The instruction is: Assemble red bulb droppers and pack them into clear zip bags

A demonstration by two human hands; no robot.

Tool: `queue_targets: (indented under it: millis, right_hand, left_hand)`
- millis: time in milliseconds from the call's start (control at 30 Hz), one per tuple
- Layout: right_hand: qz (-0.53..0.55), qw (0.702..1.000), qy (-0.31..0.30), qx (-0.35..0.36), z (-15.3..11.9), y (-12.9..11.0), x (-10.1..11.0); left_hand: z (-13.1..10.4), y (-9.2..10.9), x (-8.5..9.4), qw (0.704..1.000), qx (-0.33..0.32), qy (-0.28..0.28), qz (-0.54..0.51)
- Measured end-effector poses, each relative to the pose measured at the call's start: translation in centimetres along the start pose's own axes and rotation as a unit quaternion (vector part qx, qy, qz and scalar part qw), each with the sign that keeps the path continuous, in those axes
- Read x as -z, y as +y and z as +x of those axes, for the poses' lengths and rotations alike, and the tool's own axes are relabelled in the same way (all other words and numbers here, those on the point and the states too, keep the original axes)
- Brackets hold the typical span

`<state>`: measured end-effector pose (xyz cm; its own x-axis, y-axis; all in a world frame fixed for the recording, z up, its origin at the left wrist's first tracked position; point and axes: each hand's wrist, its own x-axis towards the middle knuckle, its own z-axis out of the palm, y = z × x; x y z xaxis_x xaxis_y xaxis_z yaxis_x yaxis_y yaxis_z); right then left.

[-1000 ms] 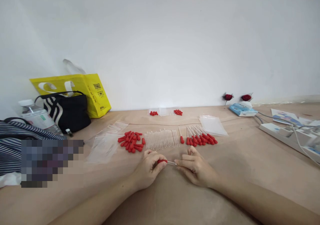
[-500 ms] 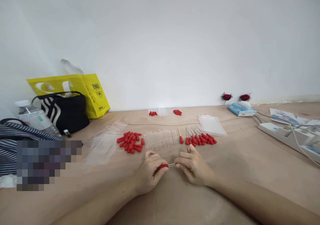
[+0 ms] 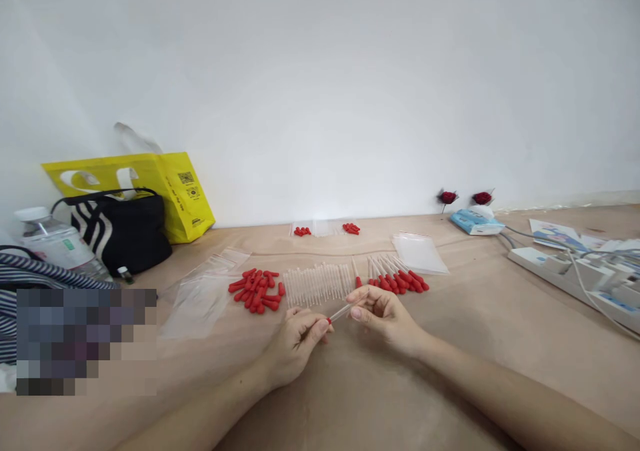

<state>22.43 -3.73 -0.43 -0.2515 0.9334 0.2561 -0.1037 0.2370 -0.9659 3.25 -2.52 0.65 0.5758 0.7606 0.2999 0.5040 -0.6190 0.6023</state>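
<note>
Near the middle, my left hand [image 3: 296, 344] is closed on a red rubber bulb [image 3: 329, 321], mostly hidden by the fingers. A clear thin tube [image 3: 341, 313] slants up from the bulb to my right hand [image 3: 383, 317], whose fingers pinch it. Beyond my hands lies a row of clear tubes [image 3: 315, 285]. A heap of red bulbs [image 3: 257, 291] sits to its left. On its right are several tubes with red bulbs fitted [image 3: 400, 279], their bulb ends toward me.
Plastic bags [image 3: 193, 304] lie at the left, another [image 3: 421, 252] at the right. Small bulb groups [image 3: 301, 231] rest by the wall. A yellow bag [image 3: 187, 197], black bag [image 3: 135, 227] and bottle [image 3: 63, 244] stand left; a power strip [image 3: 565, 274] lies right.
My right hand has moved slightly up, and the tube now slants upward with more of it showing. My left fingers cover more of the red bulb. The view has shifted slightly.
</note>
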Motion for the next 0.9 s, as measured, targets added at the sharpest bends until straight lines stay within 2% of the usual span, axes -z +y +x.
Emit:
queue_targets:
  millis: [133,233,267,300,400,467,700,900]
  right_hand:
    - [-0.029,0.999,0.013,0.041,0.8,-0.1,-0.7]
    - [-0.141,0.989,0.037,0.036,3.3,-1.3,0.8]
    - [-0.219,0.974,0.058,0.004,4.4,-1.7,1.7]
    - [-0.309,0.946,0.089,-0.037,5.6,-2.1,2.7]
    - [-0.382,0.913,0.121,-0.082,8.4,-2.2,5.7]
    - [-0.427,0.887,0.132,-0.112,9.5,-1.5,6.7]
    - [-0.554,0.805,0.131,-0.169,10.5,1.2,6.0]
    - [-0.605,0.774,0.117,-0.146,9.5,0.4,5.4]
  left_hand:
    - [0.1,0.0,0.1,1.000,-0.010,-0.019,-0.003]
    - [0.0,-0.2,0.3,1.000,0.002,0.008,0.009]
    - [0.0,-0.3,0.3,1.000,0.009,0.021,0.011]
    - [0.0,-0.4,0.3,0.999,0.016,0.032,0.012]
    - [-0.1,-0.7,0.2,0.999,0.022,0.034,0.022]
    - [-0.1,-0.8,0.1,0.999,0.022,0.023,0.026]
    - [-0.1,-0.5,0.3,0.999,0.029,0.019,0.021]
    - [0.1,-0.6,0.4,1.000,0.022,0.013,0.019]
